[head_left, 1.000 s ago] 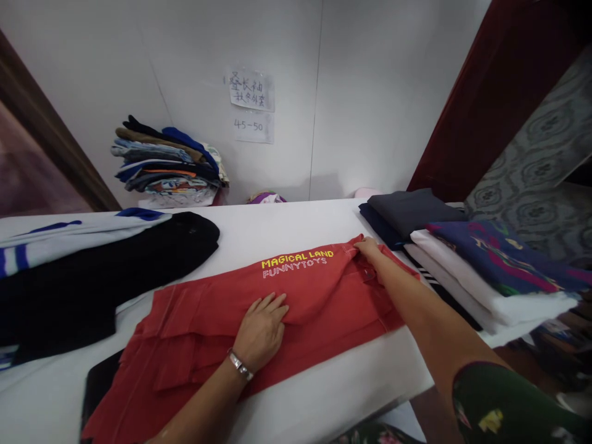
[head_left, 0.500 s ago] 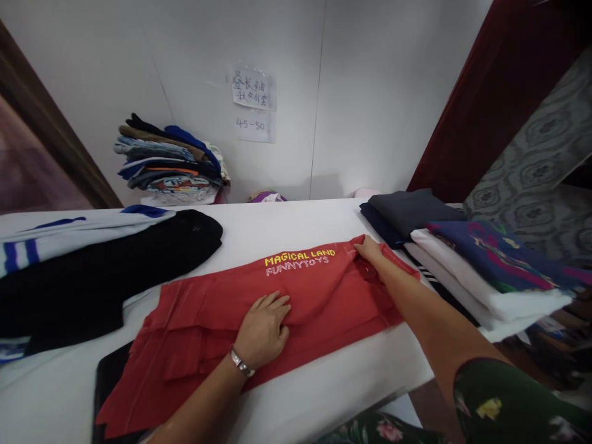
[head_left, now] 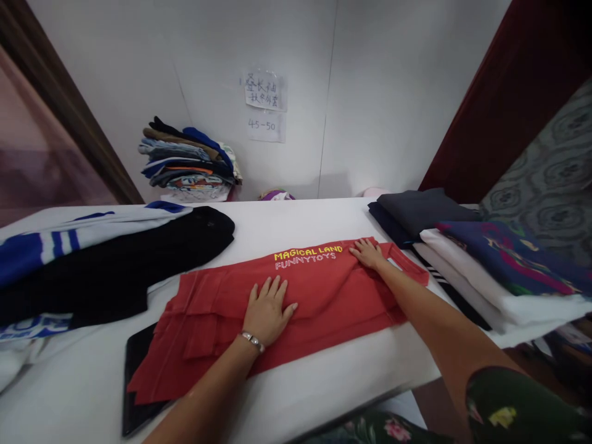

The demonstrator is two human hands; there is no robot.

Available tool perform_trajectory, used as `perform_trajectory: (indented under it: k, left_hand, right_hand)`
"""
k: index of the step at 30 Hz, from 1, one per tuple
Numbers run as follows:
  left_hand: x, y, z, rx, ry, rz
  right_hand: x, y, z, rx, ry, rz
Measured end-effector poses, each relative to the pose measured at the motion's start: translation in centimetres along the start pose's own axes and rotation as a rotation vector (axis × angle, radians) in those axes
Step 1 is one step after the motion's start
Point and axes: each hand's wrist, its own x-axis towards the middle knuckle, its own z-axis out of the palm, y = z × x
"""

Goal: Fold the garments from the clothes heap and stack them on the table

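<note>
A red shirt [head_left: 319, 302] lies folded lengthwise across the table, with yellow and white lettering near its far edge. My left hand [head_left: 268, 311] rests flat on the middle of the cloth, fingers spread. Near the collar end at the right, my right hand [head_left: 367, 253] lies on the shirt with its fingers stretched out, just beside the lettering. Under the shirt's left end a flat black board-like thing [head_left: 132, 370] sticks out. Its remainder is hidden by the cloth.
Black clothing [head_left: 185, 246] and a white-and-blue garment [head_left: 111, 225] lie at the left. A stack of folded clothes [head_left: 189, 161] stands against the wall. Folded garments are piled at the right, among them a grey one [head_left: 425, 209] and a blue patterned one [head_left: 513, 253]. Paper signs [head_left: 266, 98] hang on the wall.
My right hand has let go of the shirt's pinched collar edge and now lies flat on it. My left hand's fingers have spread wider. The whole view has shifted slightly.
</note>
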Motion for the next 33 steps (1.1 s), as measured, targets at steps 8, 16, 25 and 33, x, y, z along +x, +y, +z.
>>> perform_trajectory:
  k: [8, 16, 25, 33]
  left_hand:
    - [-0.1, 0.3, -0.3, 0.017, -0.014, -0.02]
    - [0.1, 0.2, -0.1, 0.049, -0.01, -0.007]
    - [0.4, -0.1, 0.0, 0.087, 0.003, 0.012]
    - [0.5, -0.2, -0.2, 0.073, 0.003, 0.001]
  right_hand:
    - [-2.9, -5.2, 1.0, 0.081, -0.001, -0.32]
    - [-3.7, -6.4, 0.4, 0.066, -0.169, -0.358]
    - [-16.9, -4.1, 1.4, 0.11, -0.006, -0.489]
    - [-20.6, 2.1, 0.3, 0.121, 0.037, -0.28]
